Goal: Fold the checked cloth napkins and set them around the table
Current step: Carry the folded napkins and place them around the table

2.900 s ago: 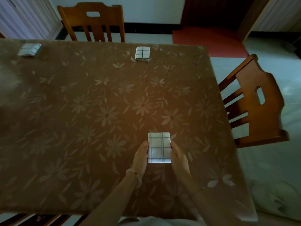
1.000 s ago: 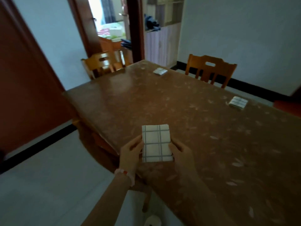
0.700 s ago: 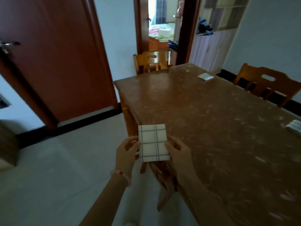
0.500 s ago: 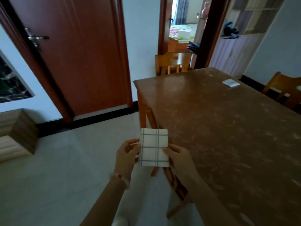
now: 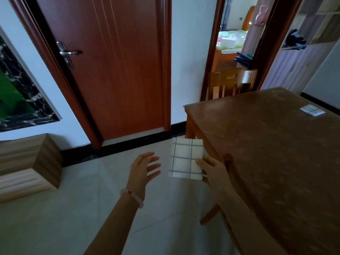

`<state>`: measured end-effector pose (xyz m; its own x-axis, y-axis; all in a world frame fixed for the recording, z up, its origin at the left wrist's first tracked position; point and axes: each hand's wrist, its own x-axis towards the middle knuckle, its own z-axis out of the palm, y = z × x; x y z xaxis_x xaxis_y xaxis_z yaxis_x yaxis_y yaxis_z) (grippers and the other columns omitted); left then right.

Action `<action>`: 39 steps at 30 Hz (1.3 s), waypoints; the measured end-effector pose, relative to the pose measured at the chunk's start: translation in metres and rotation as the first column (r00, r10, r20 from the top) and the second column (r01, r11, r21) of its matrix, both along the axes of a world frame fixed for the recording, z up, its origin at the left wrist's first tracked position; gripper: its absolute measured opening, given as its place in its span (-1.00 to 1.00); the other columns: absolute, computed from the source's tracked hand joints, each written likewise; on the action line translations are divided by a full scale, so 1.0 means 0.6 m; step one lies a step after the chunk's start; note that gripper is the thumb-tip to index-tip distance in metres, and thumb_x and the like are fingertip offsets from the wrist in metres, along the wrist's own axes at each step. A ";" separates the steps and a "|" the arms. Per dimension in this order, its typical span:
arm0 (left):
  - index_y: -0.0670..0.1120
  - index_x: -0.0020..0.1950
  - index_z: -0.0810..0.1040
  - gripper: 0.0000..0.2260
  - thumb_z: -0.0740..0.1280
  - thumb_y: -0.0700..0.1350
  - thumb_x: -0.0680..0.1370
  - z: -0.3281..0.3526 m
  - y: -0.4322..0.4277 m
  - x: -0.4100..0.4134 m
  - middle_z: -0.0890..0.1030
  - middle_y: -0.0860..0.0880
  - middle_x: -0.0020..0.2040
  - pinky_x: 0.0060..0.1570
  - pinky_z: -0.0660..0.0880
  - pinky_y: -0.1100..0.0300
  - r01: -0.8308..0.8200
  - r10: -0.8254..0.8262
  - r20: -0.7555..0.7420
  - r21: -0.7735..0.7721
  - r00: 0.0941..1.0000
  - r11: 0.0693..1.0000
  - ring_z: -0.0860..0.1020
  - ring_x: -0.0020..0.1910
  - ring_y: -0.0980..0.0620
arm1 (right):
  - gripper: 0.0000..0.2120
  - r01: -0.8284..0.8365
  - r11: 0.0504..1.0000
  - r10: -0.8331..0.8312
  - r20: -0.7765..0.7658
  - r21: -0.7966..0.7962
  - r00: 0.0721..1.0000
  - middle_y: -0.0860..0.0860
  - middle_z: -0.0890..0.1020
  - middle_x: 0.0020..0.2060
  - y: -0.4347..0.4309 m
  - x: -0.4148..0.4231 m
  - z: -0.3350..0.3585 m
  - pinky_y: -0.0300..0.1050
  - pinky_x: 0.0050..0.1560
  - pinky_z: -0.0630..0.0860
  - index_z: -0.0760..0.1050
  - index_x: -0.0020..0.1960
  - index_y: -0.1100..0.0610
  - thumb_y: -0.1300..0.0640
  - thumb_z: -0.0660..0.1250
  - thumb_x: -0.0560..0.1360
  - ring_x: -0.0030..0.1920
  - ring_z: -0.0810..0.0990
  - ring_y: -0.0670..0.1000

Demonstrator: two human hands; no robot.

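The folded napkin [image 5: 186,157] is in the air over the floor tiles, just off the long edge of the table [image 5: 266,153] and short of its corner. It is a flat rectangle with the checks facing up. The right hand [image 5: 213,171] pinches it at its lower right edge, thumb on top; the fingers beneath are hidden. The left hand [image 5: 144,167] is beside it but apart, fingers spread and loose, holding nothing, with a bead bracelet [image 5: 132,196] at the wrist. A second napkin [image 5: 312,110] lies folded on the far side of the table, so at least one place looks done. The one in hand is folded but not yet set down, and I judge it is meant for this end, perhaps by the chair [image 5: 232,82] at the head. Much of the table is out of view, so how many places remain cannot be told. Behind stand a closed door [image 5: 114,70] and a low wooden box [image 5: 29,162].
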<state>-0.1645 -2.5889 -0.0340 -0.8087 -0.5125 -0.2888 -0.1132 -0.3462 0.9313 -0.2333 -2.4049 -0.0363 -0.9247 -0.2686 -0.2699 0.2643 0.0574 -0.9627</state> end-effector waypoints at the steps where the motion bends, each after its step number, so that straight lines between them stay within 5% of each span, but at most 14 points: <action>1: -0.15 0.08 0.53 -0.83 0.16 -0.21 0.61 0.001 -0.020 -0.012 0.61 -0.10 -0.02 -0.20 0.56 0.18 -0.012 0.012 -0.008 0.018 1.000 1.000 0.60 -0.08 -0.03 | -0.87 -0.001 1.000 0.001 -0.005 0.020 1.000 -0.05 0.70 -0.13 -0.013 -0.016 0.002 0.07 0.06 0.57 0.63 -0.09 -0.07 0.09 0.31 0.51 -0.05 0.65 0.01; 5: -0.13 0.00 0.55 -0.81 0.14 -0.17 0.61 -0.007 -0.091 -0.069 0.62 -0.09 -0.07 -0.15 0.54 0.13 -0.038 0.038 0.000 0.055 0.999 0.998 0.60 -0.09 -0.03 | -0.88 0.055 0.998 -0.055 -0.010 -0.023 0.998 0.04 0.66 -0.09 -0.062 -0.096 0.010 0.08 0.08 0.55 0.58 -0.07 -0.01 0.16 0.28 0.53 -0.03 0.62 0.04; 10: -0.13 -0.03 0.55 -0.79 0.13 -0.15 0.62 -0.026 -0.154 -0.179 0.62 -0.09 -0.08 -0.08 0.52 0.09 -0.056 0.056 0.009 0.093 0.998 0.994 0.59 -0.07 -0.05 | -0.85 0.124 0.986 -0.122 0.022 -0.115 0.992 0.11 0.60 -0.23 -0.124 -0.218 0.009 0.03 -0.16 0.50 0.53 -0.13 0.14 0.27 0.23 0.55 -0.27 0.55 0.03; 16: -0.12 -0.03 0.56 -0.80 0.14 -0.14 0.61 -0.018 -0.231 -0.380 0.62 -0.08 -0.07 -0.07 0.51 0.09 -0.056 0.055 0.021 0.087 0.998 0.995 0.59 -0.06 -0.03 | -0.88 0.170 0.972 -0.156 0.093 -0.160 0.983 0.10 0.63 -0.10 -0.199 -0.416 0.007 -0.07 -0.08 0.57 0.54 -0.04 0.15 0.26 0.23 0.54 -0.11 0.60 0.04; 22: -0.12 -0.01 0.53 -0.80 0.11 -0.24 0.62 -0.012 -0.308 -0.587 0.62 -0.06 -0.05 -0.23 0.56 0.22 0.021 -0.022 0.018 0.078 1.000 0.997 0.59 0.00 -0.01 | -0.87 0.230 0.959 -0.207 0.143 -0.168 0.968 0.15 0.66 -0.07 -0.271 -0.614 0.015 0.17 0.09 0.54 0.58 -0.07 0.12 0.24 0.26 0.53 0.02 0.61 0.17; 33: -0.17 0.00 0.53 -0.83 0.15 -0.23 0.60 -0.020 -0.414 -0.903 0.60 -0.11 -0.07 -0.10 0.51 0.11 0.173 -0.178 0.052 0.082 0.983 0.981 0.58 -0.07 -0.04 | -0.86 0.389 0.913 -0.372 0.141 -0.123 0.918 0.03 0.58 -0.21 -0.350 -0.866 0.002 -0.22 -0.31 0.54 0.49 -0.09 0.14 0.30 0.19 0.56 -0.20 0.56 -0.05; 39: -0.10 0.04 0.55 -0.80 0.13 -0.16 0.62 -0.024 -0.490 -1.111 0.61 -0.09 0.02 -0.08 0.50 0.10 0.459 -0.459 0.041 0.025 0.887 0.888 0.58 0.00 -0.06 | -0.84 0.517 0.847 -0.490 0.195 -0.127 0.850 0.18 0.64 -0.07 -0.428 -1.008 0.001 0.23 0.06 0.52 0.56 -0.04 0.14 0.25 0.21 0.55 -0.01 0.61 0.20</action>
<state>-0.8309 -2.8829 -0.0484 -0.9389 -0.0827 -0.3341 -0.3035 -0.2587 0.9170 -0.8379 -2.6617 -0.0360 -0.8970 0.1689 -0.4086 0.3533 -0.2817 -0.8921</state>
